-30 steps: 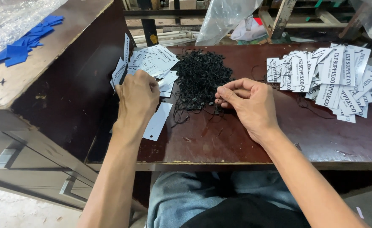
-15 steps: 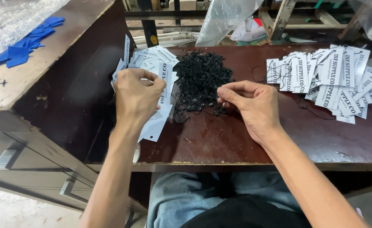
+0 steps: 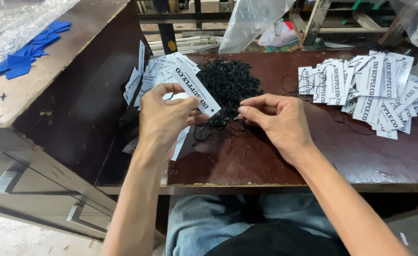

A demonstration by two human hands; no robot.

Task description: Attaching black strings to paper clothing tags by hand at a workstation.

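Your left hand (image 3: pixel 164 118) grips a white paper tag (image 3: pixel 197 95), lifted off the worktop (image 3: pixel 247 156) so its end faces your right hand (image 3: pixel 277 121), whose fingertips pinch, seemingly, a cord at the black cord pile (image 3: pixel 228 83).

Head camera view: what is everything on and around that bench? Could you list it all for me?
dark brown wooden bench top: one, in front of the person
white rectangular paper tag with black print: one, held in the left hand
loose white paper tags: a heap, too many to count, bench's left end
tangled black strings: one pile, middle of the bench
strung white paper tags: a spread, too many to count, right end
flat blue pieces: a cluster, on the raised wooden surface at far left
clear plastic bag: one, behind the bench
blue jeans: one pair, under the bench edge
left hand: fingers grip the tag
right hand: fingers pinched at the string pile's edge
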